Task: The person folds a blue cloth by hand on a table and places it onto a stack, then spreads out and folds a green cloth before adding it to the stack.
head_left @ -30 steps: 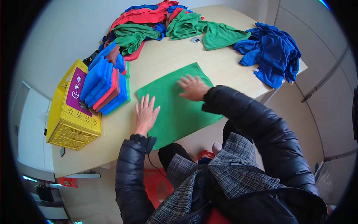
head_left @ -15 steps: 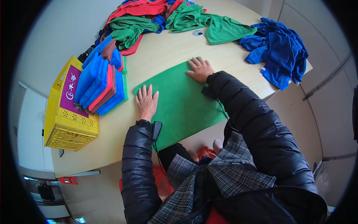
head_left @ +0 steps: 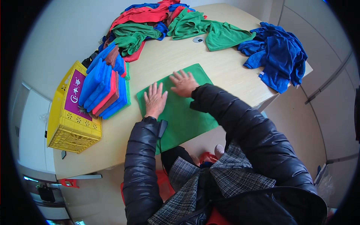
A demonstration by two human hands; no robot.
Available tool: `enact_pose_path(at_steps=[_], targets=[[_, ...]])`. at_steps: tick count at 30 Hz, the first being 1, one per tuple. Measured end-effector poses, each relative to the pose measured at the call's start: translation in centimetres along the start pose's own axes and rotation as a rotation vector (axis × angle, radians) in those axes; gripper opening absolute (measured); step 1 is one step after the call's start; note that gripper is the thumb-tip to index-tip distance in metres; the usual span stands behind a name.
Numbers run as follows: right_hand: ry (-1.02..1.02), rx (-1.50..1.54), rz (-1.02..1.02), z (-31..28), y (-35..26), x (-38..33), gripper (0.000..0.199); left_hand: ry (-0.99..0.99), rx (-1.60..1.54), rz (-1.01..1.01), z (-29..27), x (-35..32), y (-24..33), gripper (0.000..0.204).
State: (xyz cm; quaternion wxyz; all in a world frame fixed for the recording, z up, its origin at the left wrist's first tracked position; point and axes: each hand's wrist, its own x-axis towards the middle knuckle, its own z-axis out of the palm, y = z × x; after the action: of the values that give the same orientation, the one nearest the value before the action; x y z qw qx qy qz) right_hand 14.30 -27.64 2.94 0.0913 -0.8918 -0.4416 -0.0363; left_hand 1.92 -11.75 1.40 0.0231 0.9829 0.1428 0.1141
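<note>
On the table (head_left: 225, 67), a green cloth (head_left: 180, 116) is pressed flat, unfolded, under left hand (head_left: 155, 100) and right hand (head_left: 184, 83), fingers spread wide; folded cloths (head_left: 107, 88) are stacked alongside, loose piles unsorted.

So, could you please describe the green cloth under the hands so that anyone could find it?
Start at the pale wooden table. At its near edge a green cloth lies spread flat, both hands pressed on it. The other green cloths lie crumpled in the far heap; only this one is smoothed out.

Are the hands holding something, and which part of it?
Nothing is gripped. The left hand and right hand lie flat, fingers spread, on the upper part of the green cloth.
</note>
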Motion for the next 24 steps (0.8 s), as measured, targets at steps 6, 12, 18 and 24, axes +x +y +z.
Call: enact_pose_path(at_steps=[6,12,18,24], targets=[[-0.001,0.080,-0.065,1.9,-0.3,0.3,0.065,-0.040,-0.016,-0.006,1.2,0.6,-0.3,0.057],[0.037,0.076,0.116,0.7,5.4,-0.9,0.066,-0.008,0.014,-0.222,0.6,-0.7,-3.7,0.059],[-0.110,0.005,0.270,-1.7,9.3,-5.0,0.067,-0.074,-0.041,-0.321,-1.2,-4.7,-5.3,0.062],[0.028,-0.025,0.083,-2.0,4.0,-11.4,0.066,-0.047,0.069,-0.059,-3.3,-10.7,2.8,0.060]])
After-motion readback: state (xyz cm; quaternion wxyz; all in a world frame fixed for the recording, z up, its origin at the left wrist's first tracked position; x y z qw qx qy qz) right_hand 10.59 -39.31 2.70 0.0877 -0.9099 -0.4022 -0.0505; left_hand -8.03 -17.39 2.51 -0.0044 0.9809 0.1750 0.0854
